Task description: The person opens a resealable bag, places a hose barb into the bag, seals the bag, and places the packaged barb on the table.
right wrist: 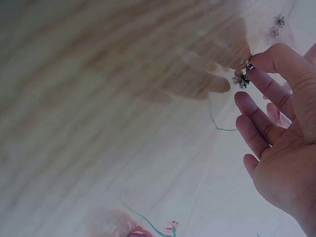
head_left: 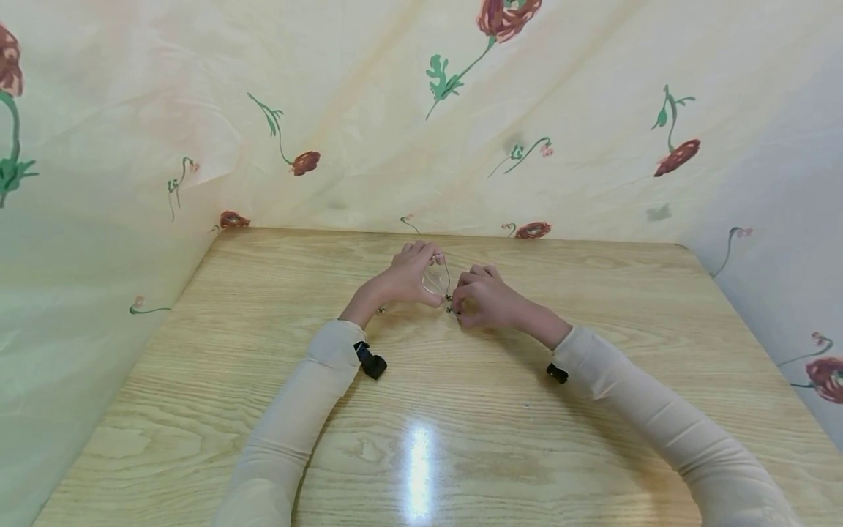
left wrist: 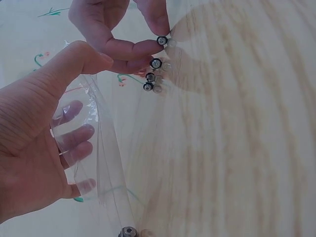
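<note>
My left hand (head_left: 407, 278) holds a clear plastic bag (left wrist: 106, 148) between its thumb and fingers, and the fingers show through the film. Just to the right, my right hand (head_left: 490, 300) pinches a small round metal piece (left wrist: 162, 41) with a dark rim between thumb and index finger. Its other fingers are loosely bent in the right wrist view. Close under that hand, several similar metal pieces (right wrist: 241, 80) sit in a cluster on the table. One more metal piece (head_left: 381, 310) lies by my left wrist. Their exact kind is too small to tell.
The wooden table (head_left: 421, 395) has a glossy surface with a bright reflection near the front. Floral sheeting (head_left: 369, 117) hangs behind it and along both sides. Dark straps (head_left: 371, 360) show at the left sleeve cuff.
</note>
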Action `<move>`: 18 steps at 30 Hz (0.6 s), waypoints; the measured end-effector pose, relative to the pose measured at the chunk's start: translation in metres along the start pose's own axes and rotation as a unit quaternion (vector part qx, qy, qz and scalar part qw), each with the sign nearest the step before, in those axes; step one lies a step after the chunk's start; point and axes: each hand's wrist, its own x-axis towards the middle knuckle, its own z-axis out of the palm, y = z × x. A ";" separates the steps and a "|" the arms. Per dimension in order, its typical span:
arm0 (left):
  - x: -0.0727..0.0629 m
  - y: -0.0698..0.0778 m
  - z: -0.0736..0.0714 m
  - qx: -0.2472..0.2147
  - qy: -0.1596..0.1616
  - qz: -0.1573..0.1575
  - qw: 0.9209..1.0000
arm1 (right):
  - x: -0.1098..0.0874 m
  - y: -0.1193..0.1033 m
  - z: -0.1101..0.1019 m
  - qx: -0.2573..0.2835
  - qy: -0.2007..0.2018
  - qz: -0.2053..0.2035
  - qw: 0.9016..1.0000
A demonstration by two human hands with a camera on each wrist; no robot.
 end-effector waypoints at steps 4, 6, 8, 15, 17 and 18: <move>0.000 0.001 0.000 -0.003 0.000 0.001 1.000 | 0.000 0.001 0.000 -0.001 -0.001 0.001 1.000; -0.001 0.001 0.000 -0.004 -0.001 0.002 1.000 | 0.000 0.001 0.000 -0.001 -0.003 0.004 1.000; -0.001 0.001 -0.001 -0.002 0.000 0.003 1.000 | 0.000 0.002 0.001 -0.004 -0.004 0.005 1.000; 0.000 0.000 0.000 -0.002 0.004 0.005 1.000 | 0.000 0.002 0.000 -0.010 -0.003 0.012 1.000; -0.001 0.000 0.000 -0.002 0.004 0.004 1.000 | -0.001 0.003 0.000 -0.010 -0.003 0.015 1.000; -0.001 0.000 0.000 -0.002 0.004 0.004 1.000 | -0.001 0.003 -0.001 -0.010 -0.003 0.016 1.000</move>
